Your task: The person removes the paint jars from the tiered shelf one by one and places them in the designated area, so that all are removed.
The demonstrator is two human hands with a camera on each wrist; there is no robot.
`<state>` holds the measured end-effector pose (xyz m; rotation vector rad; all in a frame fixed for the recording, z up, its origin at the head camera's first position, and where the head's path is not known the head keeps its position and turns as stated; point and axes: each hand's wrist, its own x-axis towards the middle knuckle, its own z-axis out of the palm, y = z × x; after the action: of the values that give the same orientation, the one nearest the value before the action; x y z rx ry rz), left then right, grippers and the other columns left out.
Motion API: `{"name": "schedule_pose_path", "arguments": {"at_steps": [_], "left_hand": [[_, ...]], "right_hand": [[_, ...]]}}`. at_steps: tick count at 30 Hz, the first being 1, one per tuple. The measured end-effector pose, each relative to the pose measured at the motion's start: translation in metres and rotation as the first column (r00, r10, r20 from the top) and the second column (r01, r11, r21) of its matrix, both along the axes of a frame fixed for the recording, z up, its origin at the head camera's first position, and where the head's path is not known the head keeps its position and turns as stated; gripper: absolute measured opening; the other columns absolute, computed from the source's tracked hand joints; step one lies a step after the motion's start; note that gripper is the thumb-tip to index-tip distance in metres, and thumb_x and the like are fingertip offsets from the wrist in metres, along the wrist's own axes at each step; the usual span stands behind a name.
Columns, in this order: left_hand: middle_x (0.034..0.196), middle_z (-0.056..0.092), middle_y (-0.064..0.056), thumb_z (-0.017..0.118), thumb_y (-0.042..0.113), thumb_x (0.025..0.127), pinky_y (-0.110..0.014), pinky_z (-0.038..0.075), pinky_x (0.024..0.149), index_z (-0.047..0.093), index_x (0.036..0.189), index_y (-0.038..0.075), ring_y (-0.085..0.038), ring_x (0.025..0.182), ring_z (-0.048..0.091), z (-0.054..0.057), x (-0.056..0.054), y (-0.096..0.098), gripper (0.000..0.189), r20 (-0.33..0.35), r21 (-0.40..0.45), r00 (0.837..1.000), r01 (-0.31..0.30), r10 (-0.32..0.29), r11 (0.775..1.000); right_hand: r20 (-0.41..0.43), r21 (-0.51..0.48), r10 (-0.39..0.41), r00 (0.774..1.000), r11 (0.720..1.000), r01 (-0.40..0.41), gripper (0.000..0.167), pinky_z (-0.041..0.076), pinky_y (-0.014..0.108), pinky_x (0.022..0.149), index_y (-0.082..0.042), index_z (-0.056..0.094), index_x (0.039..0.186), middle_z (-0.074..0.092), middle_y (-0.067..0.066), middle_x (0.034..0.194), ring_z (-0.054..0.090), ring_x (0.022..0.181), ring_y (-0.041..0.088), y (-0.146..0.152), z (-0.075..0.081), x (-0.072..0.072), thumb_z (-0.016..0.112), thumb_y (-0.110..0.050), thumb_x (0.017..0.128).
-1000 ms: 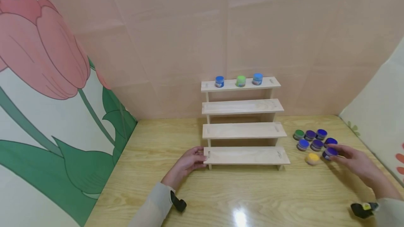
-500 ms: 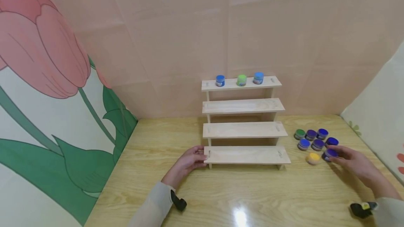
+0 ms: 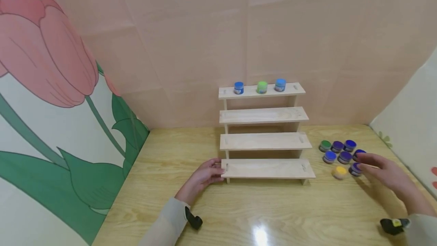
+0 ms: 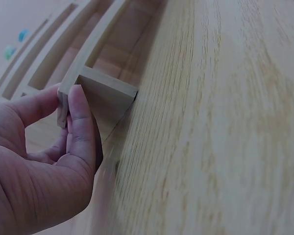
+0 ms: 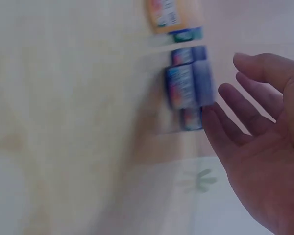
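Left hand [image 4: 44,166] pinching bottom shelf's [image 3: 268,168] left end; loose-fingered right hand [image 5: 264,132] beside purple jar [image 3: 354,170] near desk's [image 3: 327,208] right edge, coloured label [image 5: 180,88] distinct only in right wrist view.

Toward seven o'clock in my head view I see a plain greyish-cream left sleeve [image 3: 165,217], its cuff ending where the bare left hand [image 3: 203,174] begins. On the sleeve's three o'clock side sits a small black wrist unit [image 3: 194,221], a narrow strap-like part running to a rounded knob. Out at four o'clock I get the right sleeve [image 3: 423,229] in a similar pale shade, the bare right hand [image 3: 385,174] at its eleven o'clock. At its nine o'clock is a blockier black unit [image 3: 388,228] with a small yellow patch [image 3: 396,223]
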<state>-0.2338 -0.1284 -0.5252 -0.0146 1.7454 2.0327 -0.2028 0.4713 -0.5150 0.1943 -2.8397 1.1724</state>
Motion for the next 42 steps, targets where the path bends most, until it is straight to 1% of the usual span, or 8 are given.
{"name": "schedule_pose_path", "arguments": {"at_steps": [4,15,18,25,32,37,39,42], "left_hand": [[0.111,0.063,-0.01,0.064,-0.002,0.094,-0.025,0.06,0.071,0.041,0.147,-0.005,-0.016,0.085,0.065,-0.001,0.0,0.001,0.058,-0.001,-0.002,1.0,-0.001,0.001,1.0],[0.113,0.063,-0.011,0.068,0.001,0.092,-0.024,0.06,0.074,0.042,0.146,-0.006,-0.017,0.087,0.066,0.0,0.002,0.0,0.061,-0.032,0.021,0.999,0.021,-0.02,1.0],[0.114,0.063,-0.012,0.068,0.0,0.092,-0.024,0.06,0.074,0.042,0.146,-0.006,-0.017,0.088,0.066,-0.001,0.002,0.0,0.06,-0.025,0.016,1.0,0.016,-0.016,1.0],[0.115,0.062,-0.013,0.065,-0.002,0.093,-0.025,0.06,0.072,0.041,0.148,-0.004,-0.018,0.088,0.065,0.0,0.002,0.002,0.06,0.011,-0.004,1.0,-0.011,0.011,1.0],[0.115,0.062,-0.012,0.066,-0.002,0.093,-0.026,0.06,0.073,0.042,0.147,-0.004,-0.019,0.088,0.065,-0.001,0.001,0.001,0.06,0.013,0.0,1.0,-0.01,0.01,1.0],[0.114,0.062,-0.012,0.066,-0.002,0.093,-0.026,0.06,0.073,0.041,0.147,-0.004,-0.018,0.086,0.065,-0.002,0.002,0.0,0.059,0.009,-0.001,1.0,-0.005,0.005,1.0],[0.114,0.063,-0.013,0.066,-0.002,0.093,-0.025,0.059,0.072,0.041,0.147,-0.004,-0.017,0.086,0.065,-0.002,0.001,0.0,0.059,0.011,-0.001,1.0,-0.008,0.008,1.0],[0.115,0.062,-0.013,0.066,-0.003,0.093,-0.025,0.059,0.073,0.041,0.147,-0.005,-0.018,0.087,0.065,-0.001,0.002,0.001,0.059,0.006,0.0,1.0,-0.01,0.01,1.0]], "right_hand": [[-0.075,-0.026,-0.003,0.997,1.0,0.001,0.038,0.041,0.004,0.069,-0.001,0.059,0.131,0.047,-0.045,0.11,0.043,0.097,-0.026,-0.009,0.021,-0.003,0.066,-0.021,0.1],[-0.058,0.052,0.039,0.998,0.998,-0.036,0.051,0.04,0.005,0.069,0.0,0.049,0.142,0.044,-0.041,0.116,0.044,0.097,-0.023,-0.039,0.076,-0.022,0.06,-0.03,0.103],[-0.066,0.062,0.04,0.997,0.997,-0.036,0.053,0.04,0.004,0.07,0.001,0.049,0.143,0.051,-0.031,0.12,0.041,0.097,-0.025,-0.049,0.09,-0.03,0.059,-0.032,0.103],[-0.059,0.071,0.024,0.998,0.997,-0.02,0.057,0.038,0.003,0.073,-0.003,0.047,0.147,0.051,0.025,0.142,0.04,0.096,-0.025,-0.071,0.121,-0.044,0.056,-0.039,0.104],[-0.07,0.05,0.034,0.997,0.998,-0.03,0.058,0.038,0.001,0.074,-0.004,0.047,0.147,0.051,0.025,0.143,0.043,0.097,-0.021,-0.093,0.153,-0.053,0.053,-0.043,0.104],[-0.063,0.057,0.039,0.997,0.998,-0.036,0.064,0.037,0.004,0.076,-0.007,0.043,0.151,0.048,0.023,0.148,0.054,0.121,0.02,-0.11,0.172,-0.06,0.053,-0.048,0.103],[-0.067,0.05,0.046,0.997,0.998,-0.043,0.064,0.038,0.005,0.078,-0.008,0.041,0.152,0.047,0.022,0.15,0.052,0.125,0.026,-0.116,0.177,-0.064,0.053,-0.047,0.103],[-0.082,0.023,0.054,0.995,0.998,-0.052,0.063,0.038,0.007,0.08,-0.008,0.041,0.152,0.048,0.021,0.149,0.051,0.113,0.002,-0.124,0.182,-0.07,0.055,-0.045,0.103]]}}
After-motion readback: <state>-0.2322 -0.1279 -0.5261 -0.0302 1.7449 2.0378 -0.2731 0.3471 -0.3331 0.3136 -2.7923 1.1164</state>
